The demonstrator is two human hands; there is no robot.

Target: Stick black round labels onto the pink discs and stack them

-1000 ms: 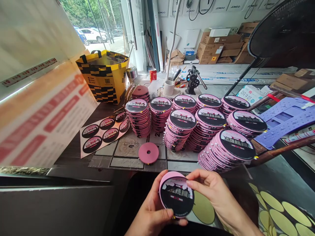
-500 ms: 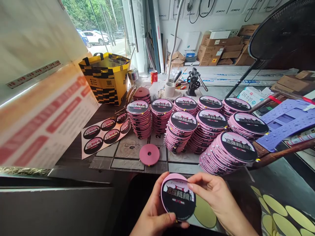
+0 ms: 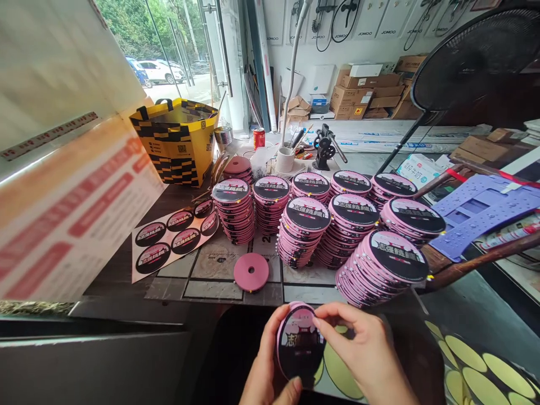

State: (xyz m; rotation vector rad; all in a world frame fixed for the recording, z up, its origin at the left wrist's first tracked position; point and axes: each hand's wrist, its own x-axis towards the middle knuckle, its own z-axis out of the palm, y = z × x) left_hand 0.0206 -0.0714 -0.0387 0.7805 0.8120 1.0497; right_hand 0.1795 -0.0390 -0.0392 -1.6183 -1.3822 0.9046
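My left hand holds a pink disc with a round black and pink label on its face, thumb at the bottom and fingers along the left edge. My right hand pinches the label's upper right edge between thumb and forefinger. Beneath the hands lies a sheet with yellow-green round areas. On the table, a plain pink disc with a centre hole lies in front of several stacks of labelled pink discs. A sheet of round labels rests to their left.
A yellow and black bag stands at the back left, near a red can. A black fan and a purple plastic piece are at the right. Blurred printed paper fills the left side.
The labelled disc has turned and tilted in my left hand, showing its face more narrowly. My right hand has stayed at its upper right edge. The whole view has shifted slightly.
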